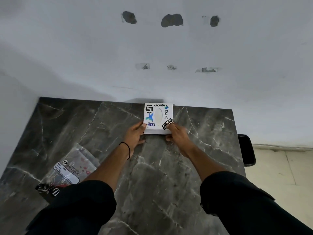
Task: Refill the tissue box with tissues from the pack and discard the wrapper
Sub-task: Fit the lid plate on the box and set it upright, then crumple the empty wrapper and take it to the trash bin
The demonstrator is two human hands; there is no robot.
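Note:
A white square tissue box (158, 116) covered in stickers stands at the far edge of the dark marble table (194, 167), against the wall. White tissue shows in its oval top slot. My left hand (134, 134) grips the box's near left corner, thumb on the lid. My right hand (176, 134) grips the near right corner the same way. The clear plastic wrapper (72, 167) with a white label lies flat on the table at the near left, partly hidden by my left sleeve.
A white wall with patched holes rises right behind the table. A black chair (247, 150) stands past the table's right edge, over a pale tiled floor (279, 175). A small black printed item (48, 190) lies by the wrapper.

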